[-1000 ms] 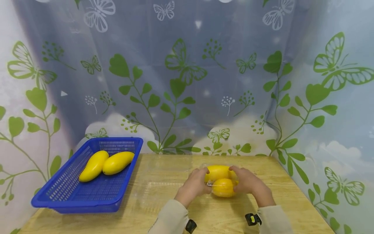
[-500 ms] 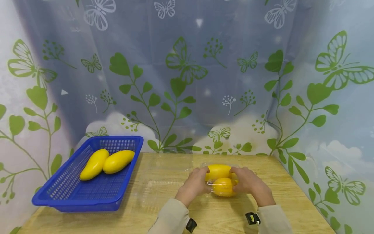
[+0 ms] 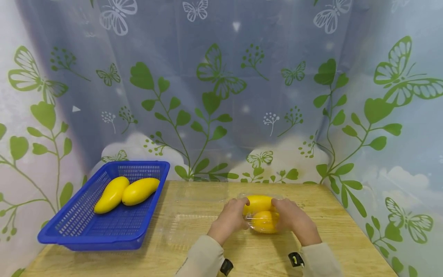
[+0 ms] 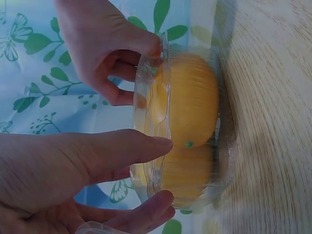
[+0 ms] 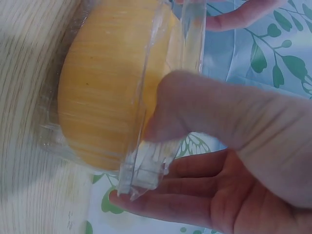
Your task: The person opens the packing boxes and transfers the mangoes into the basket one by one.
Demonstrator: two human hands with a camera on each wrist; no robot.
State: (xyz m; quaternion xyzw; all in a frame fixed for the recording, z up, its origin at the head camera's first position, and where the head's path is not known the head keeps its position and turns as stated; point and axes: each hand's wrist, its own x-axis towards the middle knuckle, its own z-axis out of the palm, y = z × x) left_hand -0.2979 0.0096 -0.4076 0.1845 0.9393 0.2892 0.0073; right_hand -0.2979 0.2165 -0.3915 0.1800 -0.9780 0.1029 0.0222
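Observation:
A clear plastic clamshell box [image 4: 225, 158] with yellow-orange mangoes [image 3: 258, 203] inside stands on the wooden table, its lid over them. My left hand [image 3: 228, 220] grips the box's left end; in the left wrist view the thumb lies on the rim and the fingers curl beneath it. At the opposite end, my right hand [image 3: 294, 221] pinches the rim, thumb bent down onto the lid edge and fingers under the flange, as the right wrist view shows. Both thumbs are at the seam where lid and base meet.
A blue slotted basket [image 3: 104, 243] with two yellow mangoes [image 3: 140, 191] stands at the left. Between basket and hands lies another clear clamshell [image 3: 190, 227], spread open and hard to see against the wooden table [image 3: 346, 246]. A patterned curtain [image 3: 221, 127] hangs behind.
My right hand has shifted slightly left along the box, its thumb further onto the lid edge. The left hand and the box stay nearly where they were.

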